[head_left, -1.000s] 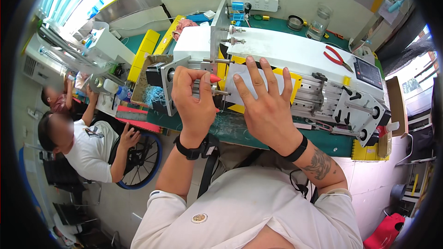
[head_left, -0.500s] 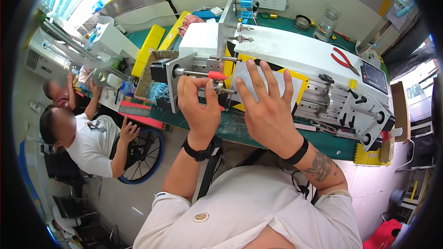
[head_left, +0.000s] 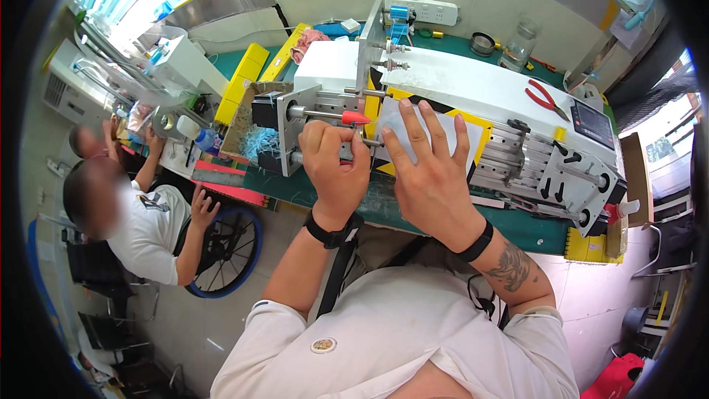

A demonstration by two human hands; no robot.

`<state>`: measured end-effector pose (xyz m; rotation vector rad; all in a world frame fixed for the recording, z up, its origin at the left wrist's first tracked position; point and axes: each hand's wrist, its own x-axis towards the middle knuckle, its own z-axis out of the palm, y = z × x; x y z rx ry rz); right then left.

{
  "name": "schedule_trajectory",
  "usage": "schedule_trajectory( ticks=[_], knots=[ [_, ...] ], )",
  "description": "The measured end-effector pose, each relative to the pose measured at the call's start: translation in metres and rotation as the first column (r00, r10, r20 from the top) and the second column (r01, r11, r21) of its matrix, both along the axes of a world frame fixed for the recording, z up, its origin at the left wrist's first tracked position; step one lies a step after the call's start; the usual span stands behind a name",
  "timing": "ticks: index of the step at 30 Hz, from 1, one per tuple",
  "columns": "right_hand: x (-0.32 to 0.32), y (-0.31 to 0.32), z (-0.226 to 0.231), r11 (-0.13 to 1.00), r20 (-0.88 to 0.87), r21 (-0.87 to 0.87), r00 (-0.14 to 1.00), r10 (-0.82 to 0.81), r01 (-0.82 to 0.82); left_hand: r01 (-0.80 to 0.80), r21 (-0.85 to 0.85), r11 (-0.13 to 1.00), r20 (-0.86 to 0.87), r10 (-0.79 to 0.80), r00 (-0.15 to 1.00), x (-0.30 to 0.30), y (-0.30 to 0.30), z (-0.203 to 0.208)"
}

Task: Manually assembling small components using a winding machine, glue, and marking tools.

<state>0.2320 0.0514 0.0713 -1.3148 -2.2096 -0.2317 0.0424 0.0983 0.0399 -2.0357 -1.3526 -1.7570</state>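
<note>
My right hand (head_left: 436,177) lies palm down with its fingers spread over a white sheet (head_left: 391,112), which rests on a yellow-and-black bordered plate (head_left: 483,137) of a metal machine. My left hand (head_left: 336,170) is just left of it, fingers curled together close to a rod with a red cone-shaped tip (head_left: 356,117). What the left fingers pinch, if anything, cannot be made out. Behind both hands stretches the machine's long white housing (head_left: 450,77). A motor-end metal plate (head_left: 289,137) stands left of my left hand.
Red-handled pliers (head_left: 546,96) and a control screen (head_left: 593,123) sit on the housing's right side. A glass jar (head_left: 520,46) stands behind. A box with blue shreds (head_left: 258,142) is at the left. Farther left, a person in a white shirt (head_left: 151,240) sits beside a wheel (head_left: 235,251).
My left hand has shifted slightly right and down, its fingers curled tighter below the red tip. My right hand stays spread on the sheet. The view has tilted a little.
</note>
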Motion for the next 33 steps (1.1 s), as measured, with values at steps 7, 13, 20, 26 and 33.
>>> schedule_trajectory(
  ticks=[7, 13, 20, 26, 33],
  knots=[
    [0.005, -0.016, 0.005, 0.996, -0.013, 0.084, 1.000, 0.006, -0.004, -0.034, 0.121, 0.992, -0.068, 0.042, 0.997, 0.009, 0.004, 0.012],
    [0.019, -0.044, 0.019, 0.989, -0.040, 0.144, 0.998, 0.042, -0.035, 0.094, 0.065, 0.993, -0.219, -0.078, 0.973, 0.011, -0.016, 0.009],
    [0.071, -0.085, -0.001, 0.991, -0.098, 0.127, 0.994, 0.059, -0.046, 0.527, -0.143, 0.837, -0.268, -0.546, 0.794, 0.013, -0.097, -0.040],
    [0.112, -0.121, -0.047, 0.988, -0.172, 0.058, 0.974, 0.150, -0.142, 0.622, -0.308, 0.720, -0.153, -0.683, 0.714, 0.014, -0.124, -0.089],
    [0.140, -0.160, -0.094, 0.965, -0.229, -0.221, 0.969, 0.089, -0.141, 0.580, -0.732, 0.357, 0.098, -0.787, 0.609, 0.030, -0.126, -0.162]
  ],
)
